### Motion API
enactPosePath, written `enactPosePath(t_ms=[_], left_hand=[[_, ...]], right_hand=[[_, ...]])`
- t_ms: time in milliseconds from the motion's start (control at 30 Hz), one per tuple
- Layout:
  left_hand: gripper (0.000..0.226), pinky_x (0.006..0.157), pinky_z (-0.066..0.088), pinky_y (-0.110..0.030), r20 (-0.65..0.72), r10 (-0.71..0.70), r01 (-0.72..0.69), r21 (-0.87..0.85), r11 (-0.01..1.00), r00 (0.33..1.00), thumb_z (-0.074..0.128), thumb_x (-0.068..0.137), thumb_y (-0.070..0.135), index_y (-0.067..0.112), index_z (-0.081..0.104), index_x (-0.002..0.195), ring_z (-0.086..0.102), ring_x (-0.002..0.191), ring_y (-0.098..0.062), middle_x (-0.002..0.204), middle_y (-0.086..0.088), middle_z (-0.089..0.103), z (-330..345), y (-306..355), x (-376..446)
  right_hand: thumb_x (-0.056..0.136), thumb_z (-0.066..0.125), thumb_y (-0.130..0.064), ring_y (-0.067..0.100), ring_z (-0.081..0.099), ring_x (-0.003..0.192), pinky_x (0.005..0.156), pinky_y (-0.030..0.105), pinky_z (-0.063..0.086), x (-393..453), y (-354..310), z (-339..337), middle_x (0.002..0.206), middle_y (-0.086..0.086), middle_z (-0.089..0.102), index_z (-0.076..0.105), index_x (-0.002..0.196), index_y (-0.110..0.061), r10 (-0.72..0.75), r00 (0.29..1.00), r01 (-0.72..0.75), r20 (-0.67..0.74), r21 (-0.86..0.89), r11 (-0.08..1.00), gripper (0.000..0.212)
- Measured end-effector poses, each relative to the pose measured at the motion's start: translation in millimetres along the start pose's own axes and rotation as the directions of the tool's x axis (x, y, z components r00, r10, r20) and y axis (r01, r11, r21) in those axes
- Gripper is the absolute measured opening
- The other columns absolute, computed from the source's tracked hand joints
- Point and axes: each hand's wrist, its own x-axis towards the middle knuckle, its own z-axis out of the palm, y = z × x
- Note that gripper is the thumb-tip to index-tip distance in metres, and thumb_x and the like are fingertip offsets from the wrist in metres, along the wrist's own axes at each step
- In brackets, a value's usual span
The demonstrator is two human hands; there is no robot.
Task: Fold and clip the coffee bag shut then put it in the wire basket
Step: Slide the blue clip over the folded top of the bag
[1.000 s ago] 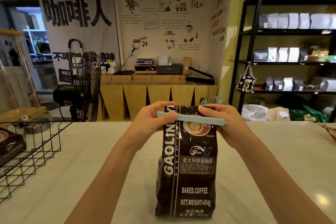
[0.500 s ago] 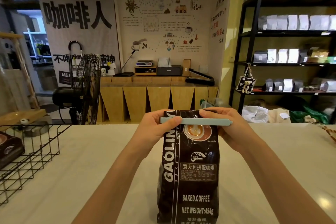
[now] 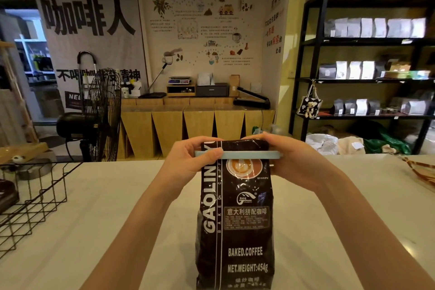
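Head view: "GAOLIN" "BAKED.COFFEE" coffee bag (image 3: 235, 214)

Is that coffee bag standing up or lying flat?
Standing upright. The coffee bag rests on its base on the white counter, with both hands pressing the clip near its top.

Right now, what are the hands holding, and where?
Both hands grip the coffee bag at its folded top: left hand on the clip's left end, right hand at its right end.

My only view: head camera, worn, looking forward and slightly down across white counter (image 3: 98, 231) toward back wall, shelving (image 3: 367, 42) at right. Close on hands; wide-angle.
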Motion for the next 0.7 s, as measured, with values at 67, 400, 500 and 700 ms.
enactPosePath(t_ms=[67, 400, 500, 700], left_hand=[[0.017, 0.060, 0.055, -0.018, -0.016, -0.003, 0.003, -0.005, 1.000, 1.000, 0.063, 0.076, 0.014, 0.021, 0.065, 0.091, 0.070, 0.071, -0.011, 0.081, -0.001, 0.070, 0.1, -1.3, 0.4], [0.014, 0.057, 0.056, -0.021, -0.073, 0.018, -0.017, 0.001, 1.000, 0.997, 0.064, 0.075, 0.015, 0.022, 0.066, 0.086, 0.070, 0.067, -0.013, 0.077, -0.002, 0.070, 5.8, -3.5, 0.9], [0.014, 0.062, 0.057, -0.025, -0.100, 0.021, -0.020, 0.014, 1.000, 0.995, 0.066, 0.074, 0.014, 0.022, 0.066, 0.086, 0.070, 0.070, -0.016, 0.078, -0.004, 0.071, 5.7, -4.3, 1.7], [0.016, 0.060, 0.058, -0.023, -0.089, 0.003, -0.005, -0.023, 1.000, 0.996, 0.065, 0.074, 0.013, 0.020, 0.068, 0.087, 0.070, 0.068, -0.015, 0.069, 0.002, 0.073, 3.3, -3.7, 0.9]], right_hand=[[0.088, 0.044, -0.028, 0.018, 0.063, 0.102, 0.081, 0.032, 0.052, 2.4, 2.1, 3.4, 0.114, 0.000, 0.064, 0.064, 0.107, -0.023, -0.033, 0.999, 0.032, -0.029, -0.020, 0.999, 0.027], [0.092, 0.041, -0.038, 0.020, 0.051, 0.116, 0.086, 0.036, 0.050, 2.3, -0.5, 0.6, 0.133, -0.006, 0.049, 0.060, 0.101, -0.045, -0.063, 0.991, 0.017, -0.118, -0.359, 0.933, 0.023], [0.091, 0.041, -0.039, 0.015, 0.056, 0.106, 0.084, 0.034, 0.054, 0.5, -0.3, -0.5, 0.111, -0.008, 0.061, 0.059, 0.098, -0.045, -0.156, 0.979, 0.068, -0.132, -0.512, 0.856, 0.019], [0.064, 0.067, -0.036, 0.018, 0.070, 0.089, 0.078, 0.032, 0.058, -8.1, -1.8, -17.6, 0.098, 0.005, 0.073, 0.065, 0.101, -0.017, -0.133, 0.989, 0.097, -0.062, -0.405, 0.909, 0.042]])
